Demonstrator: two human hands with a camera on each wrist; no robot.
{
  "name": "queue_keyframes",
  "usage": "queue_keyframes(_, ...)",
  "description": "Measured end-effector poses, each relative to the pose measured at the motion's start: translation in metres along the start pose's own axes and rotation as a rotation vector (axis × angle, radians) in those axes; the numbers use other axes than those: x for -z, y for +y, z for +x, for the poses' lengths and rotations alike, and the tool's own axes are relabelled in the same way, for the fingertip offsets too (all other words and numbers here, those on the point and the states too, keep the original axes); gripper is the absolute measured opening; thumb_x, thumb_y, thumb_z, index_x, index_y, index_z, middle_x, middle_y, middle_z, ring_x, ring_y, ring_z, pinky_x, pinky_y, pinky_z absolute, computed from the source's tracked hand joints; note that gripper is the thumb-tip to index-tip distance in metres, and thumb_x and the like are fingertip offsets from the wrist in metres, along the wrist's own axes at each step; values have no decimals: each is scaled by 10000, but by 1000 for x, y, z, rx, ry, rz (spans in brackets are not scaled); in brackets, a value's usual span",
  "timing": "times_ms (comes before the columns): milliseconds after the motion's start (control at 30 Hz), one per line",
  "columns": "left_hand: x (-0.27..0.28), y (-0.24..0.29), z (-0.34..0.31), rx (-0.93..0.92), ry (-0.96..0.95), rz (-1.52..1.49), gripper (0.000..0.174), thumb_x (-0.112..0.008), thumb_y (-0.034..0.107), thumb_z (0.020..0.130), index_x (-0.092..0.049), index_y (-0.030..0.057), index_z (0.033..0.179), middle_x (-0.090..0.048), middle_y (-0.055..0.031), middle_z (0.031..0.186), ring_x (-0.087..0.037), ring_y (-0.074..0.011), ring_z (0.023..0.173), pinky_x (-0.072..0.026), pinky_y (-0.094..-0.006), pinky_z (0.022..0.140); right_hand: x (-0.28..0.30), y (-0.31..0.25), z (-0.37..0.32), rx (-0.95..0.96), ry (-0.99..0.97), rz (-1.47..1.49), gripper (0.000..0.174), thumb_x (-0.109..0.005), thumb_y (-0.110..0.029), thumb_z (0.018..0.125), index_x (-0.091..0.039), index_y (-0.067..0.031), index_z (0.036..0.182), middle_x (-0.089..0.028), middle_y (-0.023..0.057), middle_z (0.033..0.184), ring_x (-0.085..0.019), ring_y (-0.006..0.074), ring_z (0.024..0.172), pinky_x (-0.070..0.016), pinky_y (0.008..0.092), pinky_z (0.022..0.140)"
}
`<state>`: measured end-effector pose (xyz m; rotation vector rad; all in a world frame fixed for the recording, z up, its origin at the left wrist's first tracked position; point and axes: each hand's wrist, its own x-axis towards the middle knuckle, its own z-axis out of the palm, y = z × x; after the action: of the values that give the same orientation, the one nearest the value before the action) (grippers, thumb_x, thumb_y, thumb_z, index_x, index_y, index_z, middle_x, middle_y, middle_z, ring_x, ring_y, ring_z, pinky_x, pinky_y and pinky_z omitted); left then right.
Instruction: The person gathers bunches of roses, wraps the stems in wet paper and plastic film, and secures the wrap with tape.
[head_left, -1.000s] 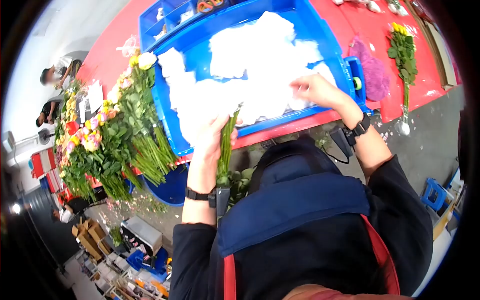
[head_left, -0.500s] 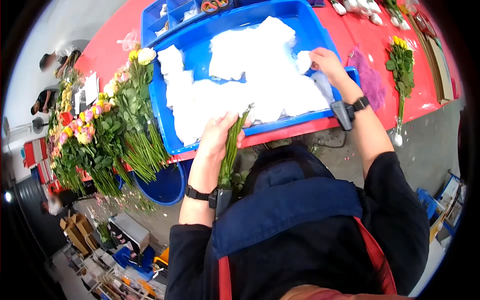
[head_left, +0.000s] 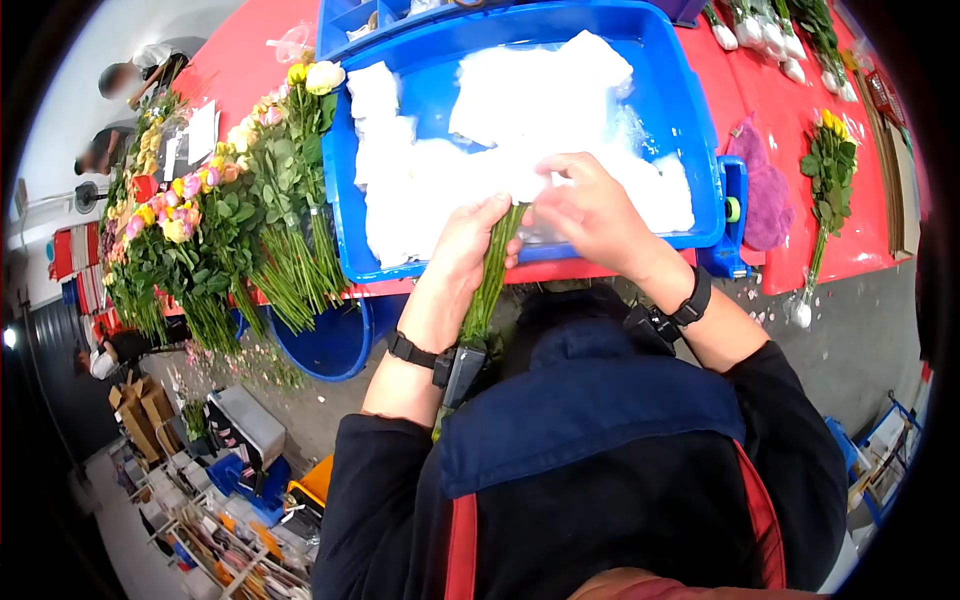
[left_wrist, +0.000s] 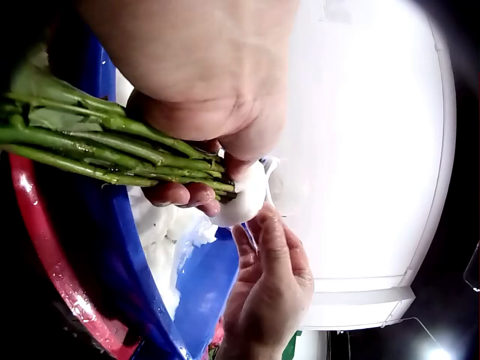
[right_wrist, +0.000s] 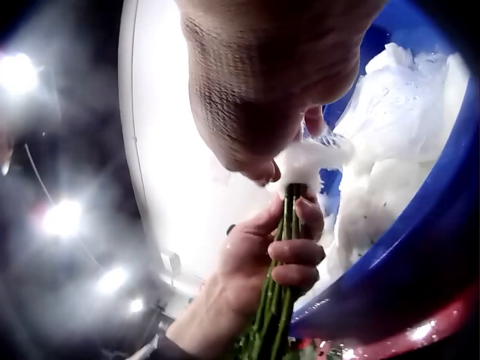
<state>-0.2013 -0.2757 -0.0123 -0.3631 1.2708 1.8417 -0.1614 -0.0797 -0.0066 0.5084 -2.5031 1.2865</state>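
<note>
In the head view my left hand (head_left: 468, 240) grips a bunch of green stems (head_left: 490, 275), the leafy part hanging toward my body. A wet white wad (left_wrist: 246, 196) covers the stem ends in the left wrist view. My right hand (left_wrist: 268, 289) has its fingertips at the wad's edge, pinching it. From the right wrist view, the white material (right_wrist: 311, 159) sits over the cut ends, just above the left hand (right_wrist: 262, 259). More white wads (head_left: 540, 100) lie in the blue tray (head_left: 345, 225) beyond both hands.
Rose bunches (head_left: 290, 200) lie at the left of the red table (head_left: 235, 65), above a blue bucket (head_left: 325, 345). A purple cloth (head_left: 762, 195) and a yellow-flowered bunch (head_left: 828, 175) lie right of the tray. Two people are in the background at upper left.
My right hand has come from the tray's right side, where it picked up a white wad, over to the stem ends. The left hand has kept its grip on the stems.
</note>
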Motion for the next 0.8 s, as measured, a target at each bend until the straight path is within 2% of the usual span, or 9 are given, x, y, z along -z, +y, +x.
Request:
queue_keyframes(100,-8,8,-13,-10,78,47,305,-521,303,975,-603,9,954,-622,-67,762,-548,-140,551,-432,-275,441,-5,0,17,-319,205,367,328,-694,-134,800,-639,-65,1116,-611,59,1100,-569,205,1074,-458,360,884)
queue_keyframes(133,-6,4,-13,-24,45,56,320,-514,318,974,-605,11,959,-625,-70,763,-553,-143,550,-434,-277,441,-18,8,20,-398,169,510,462,-725,-153,795,-586,-77,1229,-618,50,1087,-571,166,1062,-470,320,853)
queue_keyframes(233,-1,-3,-9,-67,-39,52,367,-492,367,967,-598,16,982,-630,-79,772,-558,-157,553,-439,-286,449,-34,-5,20,-811,-25,1193,501,-723,-177,811,-541,-41,1258,-617,76,1098,-586,140,1025,-487,272,790)
queue_keyframes(267,-1,-3,-10,-73,-46,29,385,-481,386,960,-587,17,996,-627,-84,776,-554,-163,557,-442,-291,454,-45,-11,23,-690,84,1328,532,-699,-217,839,-494,-13,1285,-636,89,1030,-628,127,869,-505,225,624)
queue_keyframes(367,-7,1,-16,-76,-5,-71,525,-392,525,963,-581,35,985,-616,-90,725,-552,-181,544,-452,-306,455,-49,-10,20,-745,-101,1452,459,-675,-251,860,-541,-2,1221,-656,76,932,-636,127,717,-495,228,465)
queue_keyframes(400,-3,3,-18,-53,-11,-96,552,-375,552,964,-582,40,975,-614,-91,718,-551,-183,538,-453,-307,452,-51,-16,22,-784,-102,1428,385,-672,-266,860,-599,-4,1132,-657,65,815,-610,133,554,-458,237,358)
queue_keyframes(533,-2,-2,-19,-86,118,96,600,-391,602,951,-574,34,889,-603,-88,696,-537,-186,503,-447,-311,433,-62,-24,26,-823,-60,1545,315,-680,-256,836,-657,22,983,-657,84,729,-533,145,388,-416,255,304)
queue_keyframes(667,8,-8,-18,-141,92,156,524,-468,527,955,-569,18,879,-590,-88,686,-536,-178,501,-449,-303,444,-65,-31,36,-936,34,1364,276,-679,-238,816,-673,37,816,-660,98,689,-509,152,353,-383,275,282)
queue_keyframes(800,26,-4,-16,-86,63,149,479,-504,476,956,-583,7,902,-605,-96,721,-543,-170,521,-456,-292,464,-77,-9,37,-957,-169,1218,305,-651,-250,847,-644,36,953,-669,102,811,-600,160,539,-482,293,427)
